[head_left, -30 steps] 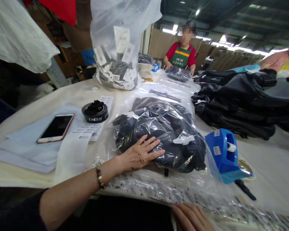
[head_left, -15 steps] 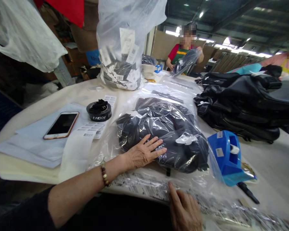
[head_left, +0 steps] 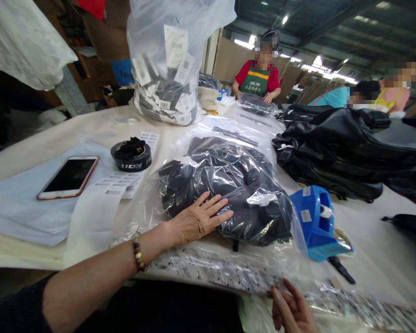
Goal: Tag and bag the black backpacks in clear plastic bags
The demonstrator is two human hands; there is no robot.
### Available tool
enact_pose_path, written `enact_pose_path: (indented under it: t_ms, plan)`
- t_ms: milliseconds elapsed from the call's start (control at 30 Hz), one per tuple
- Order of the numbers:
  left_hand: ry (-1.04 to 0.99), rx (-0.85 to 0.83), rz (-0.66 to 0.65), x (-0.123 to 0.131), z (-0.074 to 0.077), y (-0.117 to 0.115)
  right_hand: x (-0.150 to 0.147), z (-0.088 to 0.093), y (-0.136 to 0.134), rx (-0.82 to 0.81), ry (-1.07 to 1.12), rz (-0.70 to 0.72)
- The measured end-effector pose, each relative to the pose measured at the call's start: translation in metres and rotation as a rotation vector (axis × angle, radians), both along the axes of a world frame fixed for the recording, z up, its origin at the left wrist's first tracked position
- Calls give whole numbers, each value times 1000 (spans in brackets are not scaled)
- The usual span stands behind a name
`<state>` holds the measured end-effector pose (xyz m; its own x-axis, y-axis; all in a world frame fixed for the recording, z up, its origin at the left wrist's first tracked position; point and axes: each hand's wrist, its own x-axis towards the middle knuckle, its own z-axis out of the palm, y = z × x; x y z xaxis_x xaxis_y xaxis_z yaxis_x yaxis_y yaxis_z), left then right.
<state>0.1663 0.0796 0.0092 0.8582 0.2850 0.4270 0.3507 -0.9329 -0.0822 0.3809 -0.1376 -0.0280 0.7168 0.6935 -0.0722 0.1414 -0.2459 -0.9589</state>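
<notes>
A black bag (head_left: 225, 185) in a clear plastic bag (head_left: 138, 226) lies on the table in front of me. My left hand (head_left: 201, 217) rests flat on its near side, fingers spread over the plastic. Along the table's front edge runs the plastic's loose lower part, with printed markings showing through. At that edge, right of the black bag, is my right hand (head_left: 293, 307), palm partly turned up. Its thumb and forefinger stand apart beside the plastic, the other fingers bent, and I see nothing held. A blue tape dispenser (head_left: 314, 222) stands to the right.
At left lie a phone (head_left: 69, 177), label sheets (head_left: 113, 185) and a black tape roll (head_left: 131, 159). Behind stands a clear sack of tags (head_left: 166, 88). Black bags (head_left: 336, 152) are piled at right. A co-worker (head_left: 258, 78) handles a wrapped item across the table; other people are at right.
My right hand has moved right along the front edge and turned its palm upward. My left hand stays on the wrapped bag. The co-worker has lowered a plastic-wrapped item to the table.
</notes>
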Motion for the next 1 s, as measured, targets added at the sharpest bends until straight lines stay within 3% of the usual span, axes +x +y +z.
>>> enact_pose_path:
  t_ms: [100,200,267,400,567,700,833,1000]
  plan:
    - [5,-4,4,0,0,0,1,15,16,-42,349,-16]
    - [-1,0,-1,0,0,0,-4,16,27,-82,391,44]
    - [-3,-1,-4,0,-1,0,-6,9,27,-115,210,114]
    - [-15,-9,3,0,0,-1,0,-6,22,-77,-542,276]
    - [-23,-7,-4,0,1,-1,5,0,26,-122,-1241,193]
    - [-15,-7,0,0,0,0,9,1,34,-192,-1452,200]
    - [-23,-4,-5,0,-1,0,21,-9,41,-49,-1537,277]
    - [-25,13,-4,1,0,2,26,-10,37,156,-1444,299]
